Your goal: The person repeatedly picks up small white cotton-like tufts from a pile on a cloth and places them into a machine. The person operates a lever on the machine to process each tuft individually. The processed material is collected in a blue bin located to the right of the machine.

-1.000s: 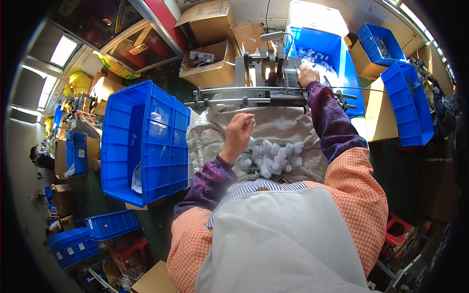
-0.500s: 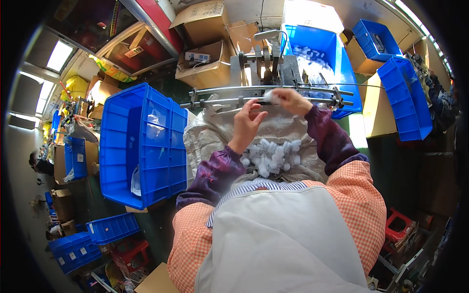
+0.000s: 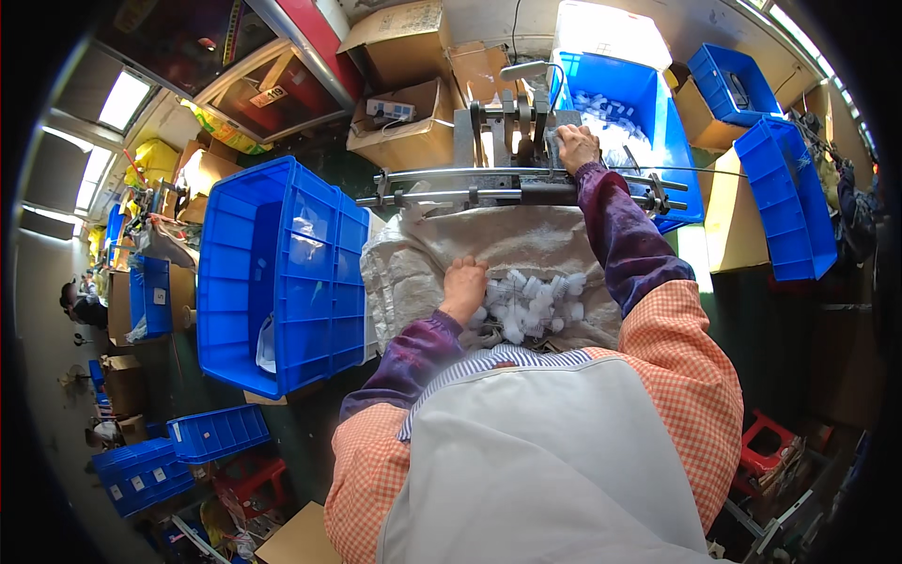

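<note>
our left hand rests among small white parts on sack, fingers curled, grip unclear. our right hand lies on metal machine, fingers spread flat.

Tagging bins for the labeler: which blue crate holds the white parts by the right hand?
The crate at top centre, just behind the machine where the right hand rests. White parts show inside it; the big crate on the left holds only a plastic bag.
</note>
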A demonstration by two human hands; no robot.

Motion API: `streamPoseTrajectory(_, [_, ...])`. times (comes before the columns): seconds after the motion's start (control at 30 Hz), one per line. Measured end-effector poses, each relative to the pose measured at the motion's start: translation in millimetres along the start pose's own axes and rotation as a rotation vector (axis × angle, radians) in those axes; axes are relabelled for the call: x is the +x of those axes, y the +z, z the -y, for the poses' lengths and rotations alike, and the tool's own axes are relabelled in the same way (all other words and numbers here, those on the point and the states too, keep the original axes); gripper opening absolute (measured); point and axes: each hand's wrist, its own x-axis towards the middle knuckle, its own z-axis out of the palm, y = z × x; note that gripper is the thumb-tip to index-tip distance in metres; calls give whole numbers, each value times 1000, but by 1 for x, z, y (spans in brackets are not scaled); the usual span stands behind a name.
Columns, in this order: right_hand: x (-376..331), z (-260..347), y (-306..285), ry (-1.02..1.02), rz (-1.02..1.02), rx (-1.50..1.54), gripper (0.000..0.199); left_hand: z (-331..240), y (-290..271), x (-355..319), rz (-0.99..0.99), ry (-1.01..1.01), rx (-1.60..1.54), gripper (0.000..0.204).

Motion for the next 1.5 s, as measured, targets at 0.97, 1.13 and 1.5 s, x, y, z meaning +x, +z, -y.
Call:
streamPoseTrajectory(0.97, [-12, 55, -1, 92, -7, -121, 25, -19, -53, 19, -452, 138, -178, 18])
streamPoseTrajectory(1.13, [-14, 24, -8, 149, 66, -128, 29, -16, -72, 19, -557, 113, -396, 16])
streamPoseTrajectory(1.5, [9, -35, -64, 358, 2, -258, 20, -43, -90, 28, -389, -19, -971, 11])
